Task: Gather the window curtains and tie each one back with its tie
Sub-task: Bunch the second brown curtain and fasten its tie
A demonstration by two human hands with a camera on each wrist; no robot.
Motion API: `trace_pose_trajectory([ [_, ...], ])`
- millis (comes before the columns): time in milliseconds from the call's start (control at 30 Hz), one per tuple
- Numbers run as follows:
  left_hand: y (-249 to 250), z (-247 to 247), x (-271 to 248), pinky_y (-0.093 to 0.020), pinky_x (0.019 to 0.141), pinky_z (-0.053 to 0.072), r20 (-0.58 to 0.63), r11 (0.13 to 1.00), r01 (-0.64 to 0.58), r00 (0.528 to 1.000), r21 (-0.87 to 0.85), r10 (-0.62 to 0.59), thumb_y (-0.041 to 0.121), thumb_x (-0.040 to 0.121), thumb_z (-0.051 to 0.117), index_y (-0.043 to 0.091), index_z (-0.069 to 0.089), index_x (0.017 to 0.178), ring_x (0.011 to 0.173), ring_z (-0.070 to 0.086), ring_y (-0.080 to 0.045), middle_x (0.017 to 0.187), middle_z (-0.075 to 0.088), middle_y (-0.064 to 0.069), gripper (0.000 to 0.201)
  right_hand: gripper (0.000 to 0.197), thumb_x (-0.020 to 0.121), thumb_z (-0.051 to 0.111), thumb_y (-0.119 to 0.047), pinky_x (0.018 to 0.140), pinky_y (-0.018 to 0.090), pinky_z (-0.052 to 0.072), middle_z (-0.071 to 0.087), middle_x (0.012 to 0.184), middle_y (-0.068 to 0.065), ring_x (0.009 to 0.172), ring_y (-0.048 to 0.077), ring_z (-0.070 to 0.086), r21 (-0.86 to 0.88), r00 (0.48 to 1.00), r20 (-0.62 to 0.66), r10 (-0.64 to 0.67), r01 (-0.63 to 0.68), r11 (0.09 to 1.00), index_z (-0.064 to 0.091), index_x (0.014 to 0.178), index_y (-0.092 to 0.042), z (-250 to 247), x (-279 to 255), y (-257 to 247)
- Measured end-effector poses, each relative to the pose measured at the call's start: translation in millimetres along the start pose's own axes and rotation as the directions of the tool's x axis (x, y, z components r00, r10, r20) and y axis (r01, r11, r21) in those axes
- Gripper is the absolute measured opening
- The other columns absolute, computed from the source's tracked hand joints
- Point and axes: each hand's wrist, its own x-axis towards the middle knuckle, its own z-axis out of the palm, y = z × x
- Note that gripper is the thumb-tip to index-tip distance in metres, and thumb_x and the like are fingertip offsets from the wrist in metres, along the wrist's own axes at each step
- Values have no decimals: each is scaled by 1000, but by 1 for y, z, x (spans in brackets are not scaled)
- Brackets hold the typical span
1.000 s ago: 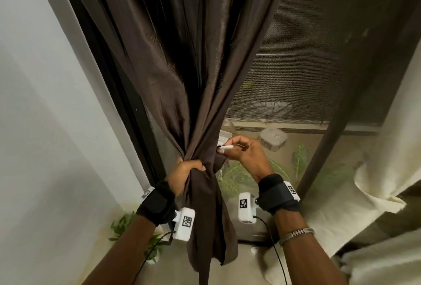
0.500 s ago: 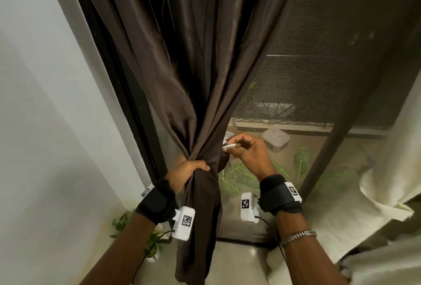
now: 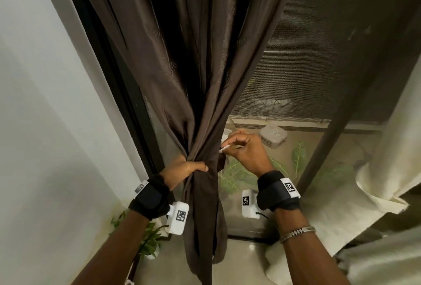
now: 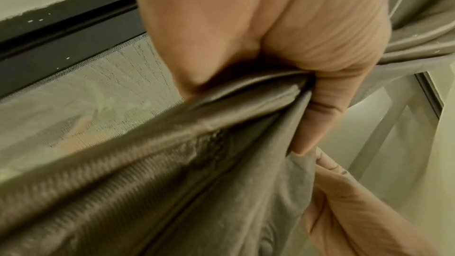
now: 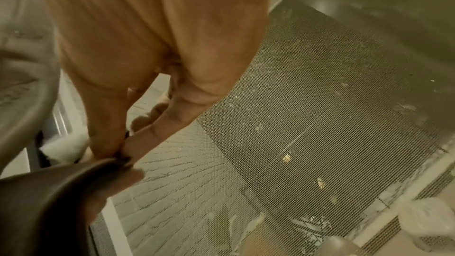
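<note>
A dark brown curtain (image 3: 193,79) hangs by the window, gathered into a narrow bunch at waist height. My left hand (image 3: 189,166) grips that bunch, fingers wrapped round the folds (image 4: 172,163). My right hand (image 3: 241,148) is just right of the bunch, at its edge. Its thumb and fingertips (image 5: 120,151) pinch the end of a dark brown fabric strip (image 5: 49,192), which looks like the tie. A small white piece (image 3: 224,148) shows at the fingertips. The rest of the strip is hidden behind the curtain.
A cream curtain (image 3: 398,148) hangs loose at the right. Behind the hands is a mesh window screen (image 3: 296,68) with a dark slanting frame bar (image 3: 330,136). A black frame (image 3: 109,68) and a white wall lie to the left, with a small plant (image 3: 148,239) on the floor.
Both hands keep their holds in nearly the same places. The white piece at my right fingertips has tilted from level to pointing down-left, and the curtain's tail has swung a little.
</note>
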Motion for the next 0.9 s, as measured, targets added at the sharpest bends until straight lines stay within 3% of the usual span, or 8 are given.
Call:
trace_pose_trajectory([
  [167,8,-3,6,-49,112,54,-70,999,31,997,38,-28,31,60,85,13,78,118,110,75,-26,116,81,-3,61,12,80,87,2,92,36,61,80,101,4,101,19,76,111,997,-71,5,3,994,80,85,-6,-3,0,-9],
  [333,4,-8,15,-45,120,45,-362,975,-37,925,221,118,51,74,87,15,57,146,136,58,-27,146,59,-4,86,18,88,85,-7,79,24,56,76,80,-3,78,7,70,193,983,-115,143,-119,974,67,87,-10,-12,-2,-4],
  [433,3,-7,6,-38,125,34,-365,857,12,908,515,206,73,86,71,17,55,151,145,37,-29,148,43,-7,87,21,89,83,-6,67,19,54,63,66,-6,68,5,64,237,966,-168,195,-153,959,64,85,-13,-15,-9,4],
  [567,-4,-15,-10,-44,120,39,-234,610,74,954,789,187,107,67,41,31,52,154,140,36,-31,148,43,-5,116,20,90,82,-4,70,29,60,67,79,10,76,11,72,288,939,-183,291,-231,929,65,89,-15,-10,-11,16],
  [667,-5,-25,-20,-47,107,52,-256,491,100,931,865,261,103,71,47,23,66,139,129,54,-33,136,63,-6,106,29,93,75,6,69,30,55,68,79,3,77,14,68,294,955,-114,272,-229,928,71,84,-21,-3,-14,12],
  [767,2,-19,-28,-43,85,57,-349,484,131,849,866,396,77,80,72,4,79,91,99,69,-37,96,75,-15,74,42,95,68,10,69,9,52,70,79,-15,72,-16,65,289,969,-13,246,-232,929,68,80,-30,22,-20,-15],
  [833,8,-12,-30,-41,80,56,-399,497,198,852,845,339,64,85,75,1,74,75,87,72,-38,81,73,-17,64,30,97,74,-8,67,8,50,64,81,-14,68,-17,63,351,978,8,209,-199,915,59,81,-28,43,-27,-17],
  [900,13,-7,-30,-38,81,53,-425,476,275,873,835,240,63,89,68,3,75,81,89,73,-39,85,75,-16,61,43,85,84,-49,62,14,51,55,77,-5,68,2,58,503,941,-88,328,-243,829,50,80,-23,60,-35,-17],
])
